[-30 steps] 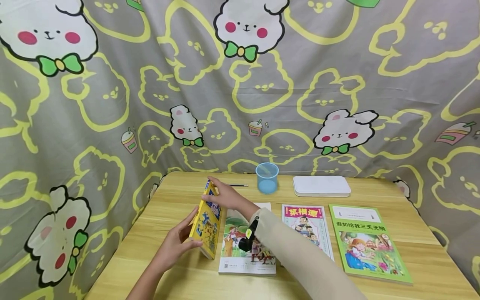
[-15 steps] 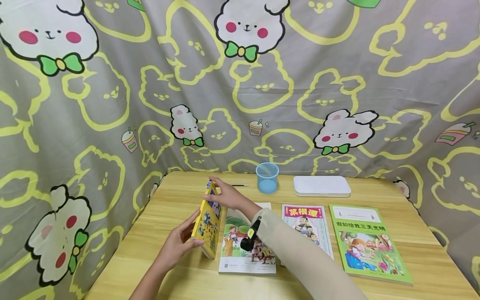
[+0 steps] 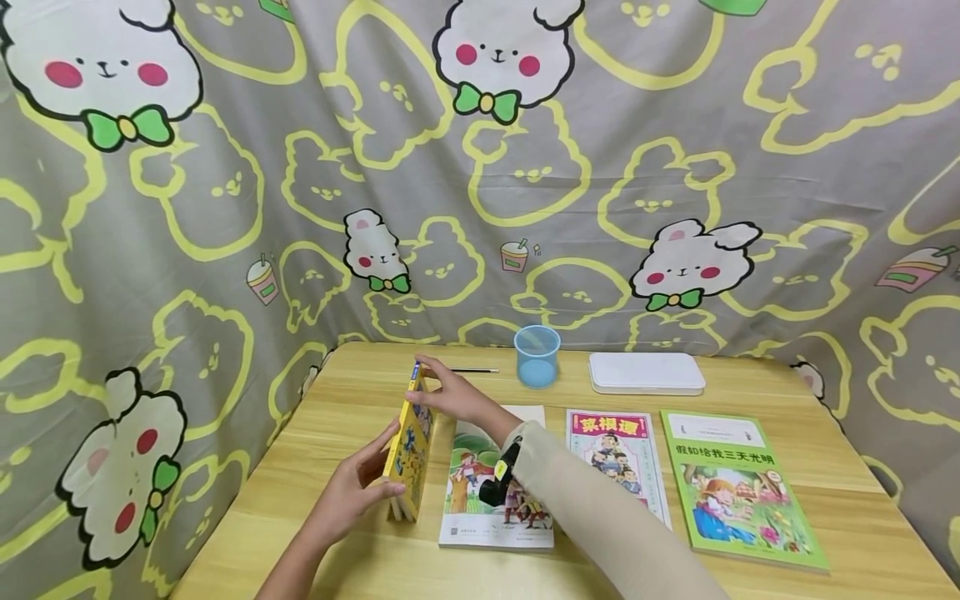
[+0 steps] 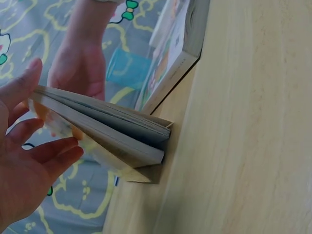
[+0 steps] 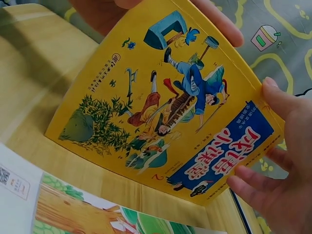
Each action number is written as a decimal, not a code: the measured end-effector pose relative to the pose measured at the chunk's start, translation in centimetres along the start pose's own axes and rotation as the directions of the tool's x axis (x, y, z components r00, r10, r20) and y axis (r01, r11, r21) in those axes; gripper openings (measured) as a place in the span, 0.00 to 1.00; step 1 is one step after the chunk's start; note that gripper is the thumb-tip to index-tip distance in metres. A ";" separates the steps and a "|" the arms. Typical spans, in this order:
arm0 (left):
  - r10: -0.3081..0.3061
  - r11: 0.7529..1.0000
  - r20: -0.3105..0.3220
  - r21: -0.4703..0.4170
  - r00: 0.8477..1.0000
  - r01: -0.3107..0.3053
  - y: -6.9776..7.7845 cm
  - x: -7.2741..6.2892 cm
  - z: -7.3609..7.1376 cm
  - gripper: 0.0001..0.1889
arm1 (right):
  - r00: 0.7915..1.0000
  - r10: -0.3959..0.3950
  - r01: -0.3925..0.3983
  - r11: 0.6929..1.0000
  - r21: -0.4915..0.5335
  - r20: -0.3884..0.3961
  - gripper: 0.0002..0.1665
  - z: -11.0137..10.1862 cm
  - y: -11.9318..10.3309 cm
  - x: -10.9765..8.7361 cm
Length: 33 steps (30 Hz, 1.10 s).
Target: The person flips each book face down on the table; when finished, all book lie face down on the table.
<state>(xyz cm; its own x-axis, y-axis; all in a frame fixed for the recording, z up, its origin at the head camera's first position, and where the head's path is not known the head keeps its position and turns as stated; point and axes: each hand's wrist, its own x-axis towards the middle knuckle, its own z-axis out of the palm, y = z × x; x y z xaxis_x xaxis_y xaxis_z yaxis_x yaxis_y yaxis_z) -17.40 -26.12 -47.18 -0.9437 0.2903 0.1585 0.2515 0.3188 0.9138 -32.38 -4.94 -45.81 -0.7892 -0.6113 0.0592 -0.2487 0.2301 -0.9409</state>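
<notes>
A yellow children's book (image 3: 411, 458) with blue artwork stands upright on its edge at the left of the table, spine side up. My left hand (image 3: 348, 492) grips its near end, thumb over the cover and fingers on the opposite side. At the far end my right hand (image 3: 457, 396) pinches the top corner by the spine. The book's pages (image 4: 107, 129) hang parted into sections in the left wrist view. Its illustrated front cover (image 5: 161, 102) faces the right wrist camera. To its right lies a thick book (image 3: 476, 529) with a rural scene, partly hidden by my right forearm.
A pink-and-white book (image 3: 648, 467) and a green book (image 3: 750, 500) lie further right. At the back are a pen (image 3: 476, 370), a blue mesh cup (image 3: 536, 358) and a white case (image 3: 647, 373). A patterned curtain (image 3: 600, 192) hangs behind the table (image 3: 360, 575).
The yellow book has turned, so its cover appears narrower and its near bottom corner has shifted left. Its parted lower edge now shows. Both hands keep their hold.
</notes>
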 end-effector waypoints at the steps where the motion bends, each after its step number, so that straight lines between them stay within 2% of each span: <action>1: 0.000 1.000 0.002 0.010 1.000 0.000 0.0 0.0 -0.1 0.46 | 1.000 -0.001 0.001 1.000 0.030 0.005 0.48 0.1 0.0 0.0; 7: 0.038 0.996 0.015 0.085 0.999 -0.039 0.2 -0.2 -0.5 0.46 | 1.000 0.003 -0.007 0.982 0.186 0.020 0.47 0.8 0.3 0.1; 12: 0.071 0.990 0.032 0.120 0.997 -0.074 0.2 -0.4 -0.7 0.46 | 1.000 0.009 -0.016 0.959 0.282 0.029 0.49 1.3 0.5 0.2; 17: 0.072 0.983 0.040 0.166 0.997 -0.078 0.3 -0.4 -0.6 0.45 | 0.999 0.021 -0.034 0.937 0.349 0.042 0.49 1.5 0.6 0.0; 21: 0.054 0.978 0.032 0.202 0.998 -0.060 0.2 -0.3 -0.3 0.45 | 0.998 0.027 -0.043 0.928 0.370 0.048 0.49 1.4 0.9 -0.1; 26: 0.004 0.975 0.014 0.222 1.000 -0.007 0.0 -0.1 0.3 0.46 | 0.998 0.035 -0.050 0.927 0.373 0.048 0.48 0.9 1.7 -0.3; 29: -0.015 0.973 0.006 0.229 1.000 0.013 -0.3 0.1 0.7 0.48 | 0.998 0.039 -0.051 0.936 0.348 0.042 0.47 0.6 2.3 -0.4; 33: -0.033 0.972 0.006 0.232 0.999 0.031 -0.6 0.3 1.2 0.50 | 0.998 0.043 -0.050 0.968 0.247 0.035 0.48 0.2 3.0 -0.8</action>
<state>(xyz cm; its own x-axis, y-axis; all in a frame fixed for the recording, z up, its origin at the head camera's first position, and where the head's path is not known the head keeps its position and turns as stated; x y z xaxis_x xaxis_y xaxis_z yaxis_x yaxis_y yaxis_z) -17.57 -25.17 -48.16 -0.9501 0.2853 0.1258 0.2654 0.5283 0.8065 -32.43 -3.94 -48.73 -0.7790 -0.6269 0.0074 -0.0627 0.0660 -0.9958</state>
